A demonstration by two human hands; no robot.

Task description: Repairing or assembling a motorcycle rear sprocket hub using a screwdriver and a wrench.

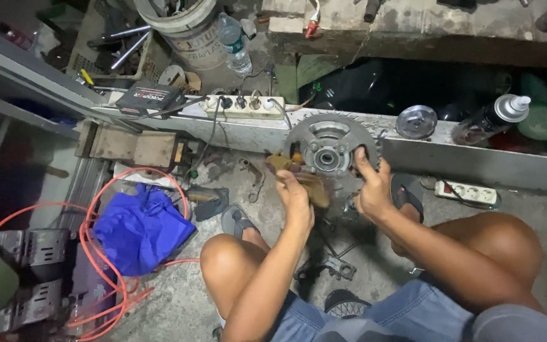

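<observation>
Down on the gritty concrete floor (178, 304), the sprocket hub (329, 147) stands face-on between both hands, right hand (373, 187) grasping its rim, left hand (294, 195) clenched on a brown rag (311, 183) beside it.

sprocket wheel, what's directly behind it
Behind the sprocket wheel runs a grey metal ledge, with a dark gap under a bench beyond. The stretch of ledge straight behind it is covered.

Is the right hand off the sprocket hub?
No, the right hand grips the toothed sprocket hub at its lower right edge, thumb on its face.
</observation>
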